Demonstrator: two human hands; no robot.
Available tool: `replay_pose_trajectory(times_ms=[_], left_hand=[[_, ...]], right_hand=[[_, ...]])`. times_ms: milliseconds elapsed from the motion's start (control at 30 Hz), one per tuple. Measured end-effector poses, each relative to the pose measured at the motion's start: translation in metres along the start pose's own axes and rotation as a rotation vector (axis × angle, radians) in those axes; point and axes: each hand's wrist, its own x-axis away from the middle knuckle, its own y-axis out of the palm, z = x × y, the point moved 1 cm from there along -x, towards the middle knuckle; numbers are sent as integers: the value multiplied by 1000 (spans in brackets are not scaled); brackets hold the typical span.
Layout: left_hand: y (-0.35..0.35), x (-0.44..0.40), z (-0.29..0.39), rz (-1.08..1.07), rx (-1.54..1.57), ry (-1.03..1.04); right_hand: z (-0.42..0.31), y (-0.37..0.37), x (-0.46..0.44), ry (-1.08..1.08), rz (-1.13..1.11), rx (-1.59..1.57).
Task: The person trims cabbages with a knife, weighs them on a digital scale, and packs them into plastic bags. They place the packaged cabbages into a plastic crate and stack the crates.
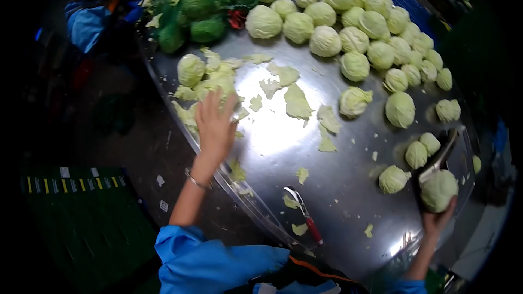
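Note:
My left hand (216, 122) reaches over the left side of the metal table, its fingers stretched out on loose cabbage leaves (218, 80). Just beyond the fingertips sits a whole cabbage (190, 70). At the right, my right hand (437, 220) is closed around the underside of a pale green cabbage (439, 190), beside a metal-edged opening or chute (463, 147) in the table. Between my hands, near the front edge, lies a curved knife with a red handle (311, 225). Scattered leaf pieces (297, 102) cover the middle.
Many cabbages (325, 41) are heaped at the back right of the metal table (338, 185). Green net bags of cabbages (199, 5) lie at the back left. Another person in blue (90, 24) is at the far left. A green crate or bin (81, 223) stands on the floor.

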Motion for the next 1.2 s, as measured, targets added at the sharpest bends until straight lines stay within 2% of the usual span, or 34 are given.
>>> replay_pose_trajectory(times_ms=[67, 133, 267, 300, 367, 400, 433, 467, 567, 600, 633, 667, 700, 733, 767, 800, 833, 867, 900, 933, 1000, 1033, 1100, 1133, 1167, 1200], left_hand=[[40, -9, -58, -4, 244, -429], [70, -33, -84, -172, 289, -447], [82, -62, -78, -405, 214, -512], [82, -64, -78, -400, 257, -497], [75, -65, -87, -387, 329, -465], [73, -62, -93, -365, 474, -522], [72, -58, -98, -340, 618, -572], [65, -56, -96, -317, 766, -616], [30, -43, -50, -219, 1613, -598], [24, -36, -29, -252, 1882, -482], [8, -32, 3, -323, 2066, -476], [-8, -29, 39, -363, 2186, -363], [-11, -26, 71, -417, 2297, -242], [-20, -24, 105, -538, 2360, -290], [-28, -22, 140, -660, 2415, -349], [-50, -22, 177, -751, 2396, -474], [-55, -16, 199, -820, 2392, -265], [-60, -5, 219, -870, 2390, -66], [-63, 12, 236, -939, 2440, -42], [-66, 30, 252, -1011, 2485, -20], [-56, 76, 267, -1183, 2639, -385], [-53, 97, 284, -1103, 2726, -511], [-68, 123, 306, -1379, 3014, -631], [-76, 136, 310, -1518, 3159, -690], [-80, 145, 311, -1461, 3124, -729], [-85, 154, 313, -1407, 3086, -762]], right_hand=[[-61, -32, -39, -52, 154, 270], [-111, -63, -85, -3, 232, 328], [-167, -132, -159, -98, 380, 527], [-170, -143, -170, -129, 432, 557], [-161, -143, -171, 6, 408, 580], [-154, -145, -166, 78, 401, 585], [-158, -172, -178, 34, 371, 574], [-151, -167, -171, 28, 321, 468], [-164, -225, -192, -389, 737, 1292], [-169, -253, -189, -529, 885, 1576], [-118, -173, -136, -503, 336, 897], [-58, -48, -47, -383, 231, 682], [-24, 27, 3, -72, -74, 551], [17, 42, 27, 45, -502, 301], [43, 92, 67, 261, -576, 103], [70, 108, 88, 356, -672, -5], [74, 125, 113, 271, -754, 44], [70, 137, 129, 94, -804, 149], [62, 135, 143, -484, -753, 460], [50, 121, 151, -712, -739, 648], [36, 101, 165, -1143, -736, 1017], [28, 91, 181, -923, -569, 731], [5, 64, 201, -576, -534, 208], [1, 63, 208, -533, -493, 181], [-3, 62, 215, -490, -451, 152], [-2, 75, 222, -598, -388, 341]])
